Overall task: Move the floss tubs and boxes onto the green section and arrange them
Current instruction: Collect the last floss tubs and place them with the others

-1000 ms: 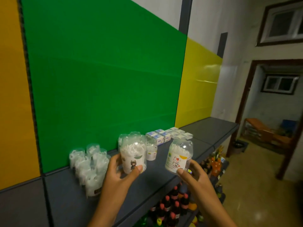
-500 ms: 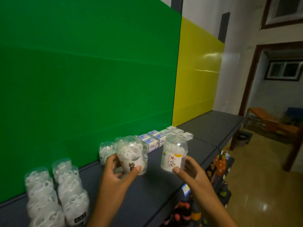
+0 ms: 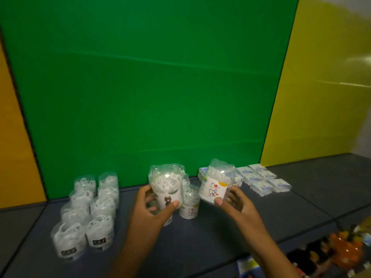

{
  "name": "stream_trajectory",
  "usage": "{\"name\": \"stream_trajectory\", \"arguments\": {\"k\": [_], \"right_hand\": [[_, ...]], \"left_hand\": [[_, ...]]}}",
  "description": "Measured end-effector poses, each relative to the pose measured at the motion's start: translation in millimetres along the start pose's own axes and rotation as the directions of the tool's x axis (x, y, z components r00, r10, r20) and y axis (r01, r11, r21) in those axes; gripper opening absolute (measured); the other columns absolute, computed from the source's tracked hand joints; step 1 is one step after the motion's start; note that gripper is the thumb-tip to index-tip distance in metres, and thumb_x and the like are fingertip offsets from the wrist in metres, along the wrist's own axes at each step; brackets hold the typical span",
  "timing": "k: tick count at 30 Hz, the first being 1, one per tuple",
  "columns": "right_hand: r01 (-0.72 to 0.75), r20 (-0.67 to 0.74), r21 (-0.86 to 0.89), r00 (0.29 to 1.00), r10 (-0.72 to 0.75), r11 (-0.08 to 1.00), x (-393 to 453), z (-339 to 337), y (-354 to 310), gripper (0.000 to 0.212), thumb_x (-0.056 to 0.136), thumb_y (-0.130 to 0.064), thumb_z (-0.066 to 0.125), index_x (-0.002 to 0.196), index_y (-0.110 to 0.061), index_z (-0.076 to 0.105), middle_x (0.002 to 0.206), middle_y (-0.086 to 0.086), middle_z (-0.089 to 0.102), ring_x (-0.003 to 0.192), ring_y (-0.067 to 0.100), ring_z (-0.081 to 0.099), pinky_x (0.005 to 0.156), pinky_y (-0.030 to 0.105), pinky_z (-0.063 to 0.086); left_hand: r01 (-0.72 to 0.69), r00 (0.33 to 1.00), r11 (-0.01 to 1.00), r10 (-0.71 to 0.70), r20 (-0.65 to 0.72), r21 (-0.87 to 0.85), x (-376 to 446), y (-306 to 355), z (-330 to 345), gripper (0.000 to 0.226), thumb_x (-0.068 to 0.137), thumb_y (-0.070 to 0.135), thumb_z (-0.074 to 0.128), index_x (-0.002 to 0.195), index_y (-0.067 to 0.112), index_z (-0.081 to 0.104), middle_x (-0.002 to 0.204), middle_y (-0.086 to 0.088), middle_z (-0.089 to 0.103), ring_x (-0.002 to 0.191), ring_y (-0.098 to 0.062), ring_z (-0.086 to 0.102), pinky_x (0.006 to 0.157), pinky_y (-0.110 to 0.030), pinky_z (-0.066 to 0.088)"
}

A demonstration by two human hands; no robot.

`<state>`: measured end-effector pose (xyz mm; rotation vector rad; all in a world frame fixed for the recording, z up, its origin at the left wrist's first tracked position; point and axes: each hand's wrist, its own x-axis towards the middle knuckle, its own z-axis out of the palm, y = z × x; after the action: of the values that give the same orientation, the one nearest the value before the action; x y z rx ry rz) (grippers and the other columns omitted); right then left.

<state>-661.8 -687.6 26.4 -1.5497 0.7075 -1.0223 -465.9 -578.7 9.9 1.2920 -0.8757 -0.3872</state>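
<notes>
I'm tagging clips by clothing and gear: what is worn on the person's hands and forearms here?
Nothing that shows. The left hand and the right hand are bare, with no gloves, rings or markings, though the picture is somewhat blurred. Both forearms are bare down to the bottom edge of the picture: no sleeve, watch or wristband is in view.

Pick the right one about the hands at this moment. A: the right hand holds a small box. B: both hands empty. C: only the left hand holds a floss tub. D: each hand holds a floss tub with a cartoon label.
D: the left hand grips a cartoon-labelled floss tub, and the right hand grips another floss tub tilted above the grey shelf.
</notes>
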Motion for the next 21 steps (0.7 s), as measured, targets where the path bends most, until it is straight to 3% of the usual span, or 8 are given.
{"name": "stream_trajectory", "arguments": {"k": [8,12,17,21], "right_hand": [[-0.081,0.174,0.092,0.983,0.064,0.992,15.6,16.4,42.5,0.033,0.082,-0.001,0.070,0.105,-0.021,0.058,0.100,-0.011,0.072,0.088,-0.005,0.068,0.069,0.009,0.051],[-0.112,0.253,0.108,0.964,0.082,0.988,14.0,24.5,54.0,0.040,0.082,-0.003,0.071,0.118,-0.014,0.058,0.110,0.000,0.072,0.098,0.006,0.069,0.074,0.013,0.053],[-0.096,0.290,0.110,0.955,0.060,0.989,13.5,17.3,54.5,0.038,0.082,0.002,0.069,0.114,-0.014,0.058,0.103,-0.005,0.074,0.096,0.004,0.069,0.073,0.012,0.052],[-0.077,0.273,0.107,0.961,0.045,0.991,17.9,8.1,58.1,0.041,0.081,0.000,0.071,0.117,-0.012,0.056,0.110,0.001,0.072,0.100,0.008,0.069,0.075,0.014,0.053]], "left_hand": [[0.071,0.979,0.930,0.005,-0.206,0.361,-37.8,-41.7,-5.0,0.062,0.059,0.021,0.090,0.110,0.028,0.055,0.110,0.006,0.059,0.094,-0.004,0.062,0.075,-0.022,0.053],[0.095,0.977,0.864,0.014,-0.212,0.494,-49.9,-58.7,-5.8,0.065,0.057,0.028,0.090,0.110,0.030,0.053,0.108,0.007,0.054,0.097,-0.005,0.058,0.083,-0.025,0.050],[0.135,0.980,0.816,-0.024,-0.199,0.562,-58.9,-61.6,7.7,0.064,0.064,0.036,0.085,0.118,0.029,0.051,0.110,0.012,0.050,0.101,-0.004,0.052,0.088,-0.018,0.041],[0.111,0.986,0.772,-0.006,-0.167,0.625,-59.1,-58.8,9.1,0.071,0.064,0.043,0.083,0.124,0.031,0.046,0.111,0.018,0.048,0.109,-0.004,0.047,0.096,-0.026,0.042]]}}
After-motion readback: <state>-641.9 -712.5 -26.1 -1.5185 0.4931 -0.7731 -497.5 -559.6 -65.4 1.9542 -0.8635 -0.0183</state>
